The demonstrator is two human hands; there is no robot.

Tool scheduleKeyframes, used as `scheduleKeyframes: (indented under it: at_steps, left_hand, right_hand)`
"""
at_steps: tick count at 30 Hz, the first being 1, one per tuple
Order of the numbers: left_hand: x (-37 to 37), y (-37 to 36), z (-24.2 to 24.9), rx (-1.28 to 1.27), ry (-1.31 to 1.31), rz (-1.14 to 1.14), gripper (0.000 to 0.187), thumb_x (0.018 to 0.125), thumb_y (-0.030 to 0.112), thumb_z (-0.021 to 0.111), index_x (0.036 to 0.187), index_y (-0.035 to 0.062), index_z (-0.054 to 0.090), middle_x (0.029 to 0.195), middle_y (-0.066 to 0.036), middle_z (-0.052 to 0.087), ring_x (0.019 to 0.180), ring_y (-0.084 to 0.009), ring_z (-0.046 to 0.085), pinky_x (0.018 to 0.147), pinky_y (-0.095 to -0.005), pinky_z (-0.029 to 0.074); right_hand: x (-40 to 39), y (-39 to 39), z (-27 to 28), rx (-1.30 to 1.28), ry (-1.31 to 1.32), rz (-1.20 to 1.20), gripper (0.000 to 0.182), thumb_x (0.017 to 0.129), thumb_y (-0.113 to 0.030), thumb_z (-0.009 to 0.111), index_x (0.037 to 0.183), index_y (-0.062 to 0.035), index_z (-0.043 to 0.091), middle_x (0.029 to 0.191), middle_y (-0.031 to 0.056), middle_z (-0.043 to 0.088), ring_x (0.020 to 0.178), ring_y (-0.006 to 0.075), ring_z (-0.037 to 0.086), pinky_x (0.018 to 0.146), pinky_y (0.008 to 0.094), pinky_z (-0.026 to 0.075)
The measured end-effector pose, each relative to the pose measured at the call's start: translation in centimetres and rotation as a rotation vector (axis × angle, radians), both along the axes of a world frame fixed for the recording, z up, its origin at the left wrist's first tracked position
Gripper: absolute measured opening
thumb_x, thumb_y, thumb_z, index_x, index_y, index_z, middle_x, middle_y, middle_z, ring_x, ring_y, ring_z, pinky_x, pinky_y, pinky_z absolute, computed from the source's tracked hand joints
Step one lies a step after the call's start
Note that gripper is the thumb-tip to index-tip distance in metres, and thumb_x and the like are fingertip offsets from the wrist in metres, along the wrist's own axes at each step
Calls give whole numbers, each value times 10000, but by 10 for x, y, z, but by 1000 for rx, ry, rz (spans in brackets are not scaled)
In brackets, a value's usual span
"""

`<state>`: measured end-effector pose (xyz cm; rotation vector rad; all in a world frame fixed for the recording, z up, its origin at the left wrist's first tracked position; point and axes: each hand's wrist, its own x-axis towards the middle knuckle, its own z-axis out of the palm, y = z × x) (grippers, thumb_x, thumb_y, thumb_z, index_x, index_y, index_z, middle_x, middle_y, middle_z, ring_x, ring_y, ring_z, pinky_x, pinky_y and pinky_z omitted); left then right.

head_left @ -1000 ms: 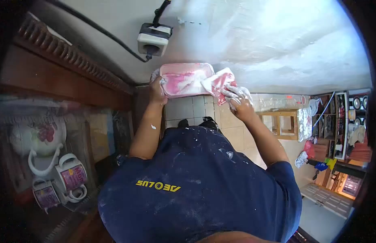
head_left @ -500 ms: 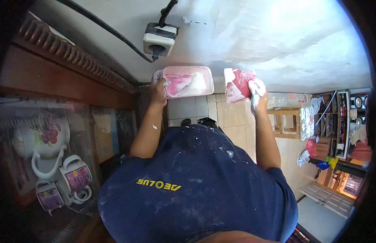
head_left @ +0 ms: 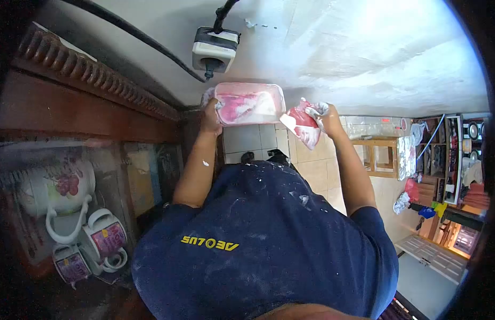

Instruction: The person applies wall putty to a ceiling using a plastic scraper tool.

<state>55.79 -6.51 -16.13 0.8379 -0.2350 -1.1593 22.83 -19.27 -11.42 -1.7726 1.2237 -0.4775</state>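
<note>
White plaster wall (head_left: 364,48) fills my view, a socket (head_left: 215,49) mounted above. My left hand (head_left: 210,114) grips a pink tray (head_left: 249,103) of plaster; just beside it, my right hand (head_left: 325,116) clutches a smeared pink scraper (head_left: 301,124).

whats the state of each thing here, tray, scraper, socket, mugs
pink tray: held up by the left hand, smeared with white paste
red scraper: gripped in the right hand, tilted, beside the tray
socket: plug in
mugs: behind cabinet glass
</note>
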Motion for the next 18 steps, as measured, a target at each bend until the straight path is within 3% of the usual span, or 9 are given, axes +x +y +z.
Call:
scheduleKeyframes:
  at_steps: [3, 6, 8, 9, 10, 11, 12, 14, 18]
  left_hand:
    - [11, 2, -22, 67, -250, 33, 414, 810, 194, 505, 1184, 16, 524, 1092, -105, 588, 1021, -225, 575, 919, -355, 445]
    - [9, 0, -22, 123, -304, 46, 413, 820, 192, 507, 1194, 19, 514, 1085, -101, 584, 1011, -227, 574, 911, -349, 446]
    - [-1, 4, 2, 105, -394, 67, 421, 844, 231, 502, 1209, 23, 505, 1108, -104, 582, 1028, -238, 572, 921, -356, 443]
    - [8, 2, -26, 107, -395, 67, 421, 844, 231, 502, 1209, 23, 505, 1108, -104, 582, 1028, -238, 572, 921, -356, 443]
    - [23, 2, -76, 42, -624, 30, 421, 851, 248, 500, 1205, 22, 507, 1114, -105, 585, 1033, -238, 573, 920, -362, 447]
    - [30, 1, -103, -25, -854, -9, 421, 858, 265, 498, 1202, 21, 509, 1119, -106, 588, 1037, -239, 575, 918, -368, 451]
    - [20, 2, -77, -25, -856, -10, 421, 858, 265, 498, 1202, 21, 509, 1119, -106, 588, 1037, -239, 575, 918, -368, 451]
    - [-10, 5, 13, 148, 61, 6, 311, 831, 140, 470, 1100, 10, 553, 1102, -127, 583, 986, -246, 593, 874, -351, 475]
    - [-18, 6, 36, 65, -83, -48, 456, 866, 315, 481, 1201, 7, 513, 1116, -128, 596, 1035, -251, 583, 911, -394, 466]
  right_hand:
    - [-15, 4, -6, 58, -62, -65, 150, 831, -116, 670, 874, 25, 641, 783, 30, 651, 687, 107, 569, 600, 268, 462]
    - [-30, 1, -9, 456, -569, -321, 199, 810, -56, 676, 999, -30, 616, 912, 28, 643, 817, 101, 597, 674, 242, 489]
    - [-10, 24, 32, 407, -640, -316, 192, 811, -43, 665, 990, -33, 598, 921, 35, 640, 820, 110, 601, 708, 254, 493]
    - [-4, 31, 43, 362, -712, -316, 186, 811, -31, 654, 981, -35, 579, 931, 42, 637, 824, 120, 606, 743, 265, 497]
    - [-12, 29, 32, 215, -396, -363, 165, 796, 6, 647, 933, -39, 568, 986, 80, 643, 917, 154, 616, 814, 302, 495]
    - [-13, 32, 31, 219, -396, -364, 165, 796, 6, 647, 933, -39, 568, 986, 80, 643, 917, 154, 616, 814, 302, 495]
    - [-12, 38, 31, -85, -421, -163, 144, 797, 10, 632, 914, -43, 567, 997, 100, 648, 962, 176, 614, 842, 329, 488]
    - [-7, 40, 45, -691, -350, 210, 118, 772, 9, 604, 866, -50, 564, 1048, 148, 653, 1055, 271, 606, 924, 422, 450]
    - [-5, 34, 57, -950, -132, 464, 173, 675, -7, 622, 830, -61, 567, 1110, 93, 642, 1105, 315, 566, 974, 493, 396]
